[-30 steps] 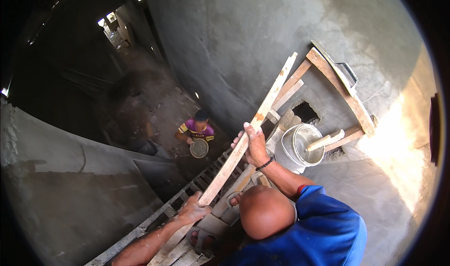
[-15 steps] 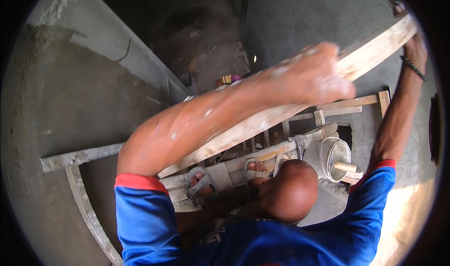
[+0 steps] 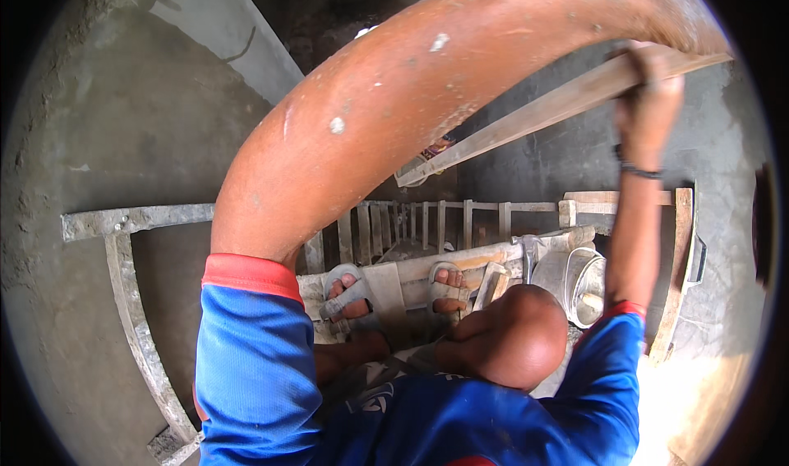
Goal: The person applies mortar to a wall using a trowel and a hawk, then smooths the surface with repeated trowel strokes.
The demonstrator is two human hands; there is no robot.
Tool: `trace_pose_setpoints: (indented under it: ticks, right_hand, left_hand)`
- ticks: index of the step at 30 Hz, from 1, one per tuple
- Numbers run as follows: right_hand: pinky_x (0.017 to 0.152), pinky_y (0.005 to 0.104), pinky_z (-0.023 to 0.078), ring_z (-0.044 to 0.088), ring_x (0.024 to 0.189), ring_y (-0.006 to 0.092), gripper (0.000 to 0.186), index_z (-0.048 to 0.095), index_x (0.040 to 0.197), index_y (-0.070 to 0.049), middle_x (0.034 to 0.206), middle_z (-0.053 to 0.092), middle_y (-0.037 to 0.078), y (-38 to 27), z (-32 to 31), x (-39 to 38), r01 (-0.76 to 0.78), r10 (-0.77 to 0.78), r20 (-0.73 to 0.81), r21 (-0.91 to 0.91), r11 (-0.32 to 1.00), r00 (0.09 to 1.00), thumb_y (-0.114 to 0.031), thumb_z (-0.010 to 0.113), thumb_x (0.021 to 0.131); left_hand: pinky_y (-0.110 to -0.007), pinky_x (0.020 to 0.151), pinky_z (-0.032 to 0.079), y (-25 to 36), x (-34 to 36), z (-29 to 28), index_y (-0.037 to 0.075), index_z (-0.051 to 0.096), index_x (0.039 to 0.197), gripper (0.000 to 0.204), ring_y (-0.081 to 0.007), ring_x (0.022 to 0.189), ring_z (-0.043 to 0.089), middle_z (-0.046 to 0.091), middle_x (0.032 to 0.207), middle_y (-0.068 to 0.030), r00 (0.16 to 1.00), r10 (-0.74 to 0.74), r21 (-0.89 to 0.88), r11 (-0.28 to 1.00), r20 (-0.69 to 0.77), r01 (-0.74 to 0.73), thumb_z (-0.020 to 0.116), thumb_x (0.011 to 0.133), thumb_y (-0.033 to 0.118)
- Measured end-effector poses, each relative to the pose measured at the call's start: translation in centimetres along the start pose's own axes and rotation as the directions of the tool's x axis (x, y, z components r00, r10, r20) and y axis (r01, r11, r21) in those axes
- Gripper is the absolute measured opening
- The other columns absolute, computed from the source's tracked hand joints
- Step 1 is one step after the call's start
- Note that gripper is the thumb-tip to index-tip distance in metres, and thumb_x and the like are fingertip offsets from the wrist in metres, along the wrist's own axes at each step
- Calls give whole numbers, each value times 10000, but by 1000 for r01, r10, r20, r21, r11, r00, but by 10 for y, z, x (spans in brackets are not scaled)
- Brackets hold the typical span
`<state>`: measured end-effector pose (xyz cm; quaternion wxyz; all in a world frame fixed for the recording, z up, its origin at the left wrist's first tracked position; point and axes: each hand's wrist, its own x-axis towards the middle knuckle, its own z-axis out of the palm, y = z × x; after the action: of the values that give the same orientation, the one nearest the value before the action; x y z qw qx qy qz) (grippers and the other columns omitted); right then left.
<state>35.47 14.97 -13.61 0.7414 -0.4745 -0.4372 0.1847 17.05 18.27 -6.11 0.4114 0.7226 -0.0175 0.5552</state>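
A long, flat, pale wooden plank [image 3: 538,117] is held up in the air, slanting above the work platform made of dusty wooden boards [image 3: 386,289]. It is gripped near its upper right part by the right hand [image 3: 651,84], with the fingers curled around it. The left hand [image 3: 692,24] has been brought far across to the right, close to the same end of the plank. It is blurred and cut by the dark rim, so whether the wood is grasped by it cannot be told.

Half a second ago, the plank's lower left end was seen down by the bent left elbow. Now that end is seen higher up, just past the bare left forearm [image 3: 394,108], and is pointed out over the drop. Both hands are now seen near one end, so the plank seems to be turned while it is carried, with its other end left loose.

Part of a purple and yellow shirt [image 3: 437,147], worn by a co-worker below, is mostly hidden by the arm and the plank. The round white plastic bucket [image 3: 555,275] and the grey metal hammer [image 3: 528,254] are left untouched near the bent knee [image 3: 522,334].
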Motion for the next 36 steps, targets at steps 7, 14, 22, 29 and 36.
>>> trace_pose_setpoints:
  ticks: [7,14,22,29,36]
  right_hand:
    - [826,360,464,580,919,236,570,491,1130,33,1013,599,119,137,16,-128,97,-68,98,-324,941,993,-241,780,723]
    - [853,314,482,485,1099,189,715,332,1347,-62,1305,458,122,185,-44,-201,-352,341,419,-54,934,841,-172,753,780]
    - [834,312,490,531,1020,190,718,365,1304,-52,1212,526,118,187,-66,-241,-139,379,447,-483,865,810,-179,787,737]
    - [825,313,491,541,994,190,683,391,1265,-40,1171,539,118,198,-59,-246,-151,407,428,-517,843,807,-169,789,725]
    - [815,313,493,551,968,189,647,418,1225,-29,1130,552,118,211,-47,-251,-170,421,429,-510,843,799,-159,792,714]
  left_hand:
    - [-435,758,492,-59,-27,43,-83,486,1070,554,-380,878,615,619,907,-268,946,-293,228,920,-140,318,721,720,276]
    - [-446,814,445,-101,-164,94,31,528,1084,467,-366,936,582,597,995,-198,897,-329,257,877,-296,406,730,670,103]
    - [-421,879,408,-102,-247,125,42,506,1143,655,-347,978,525,551,1062,-160,908,-336,220,894,-248,391,754,536,36]
    - [-430,814,431,-147,-296,138,32,543,945,422,-338,938,529,576,952,-127,843,-490,195,825,-220,530,735,571,18]
    - [-423,820,429,-174,-332,129,34,533,954,420,-351,952,524,565,944,-126,787,-595,138,776,-162,615,706,577,-27]
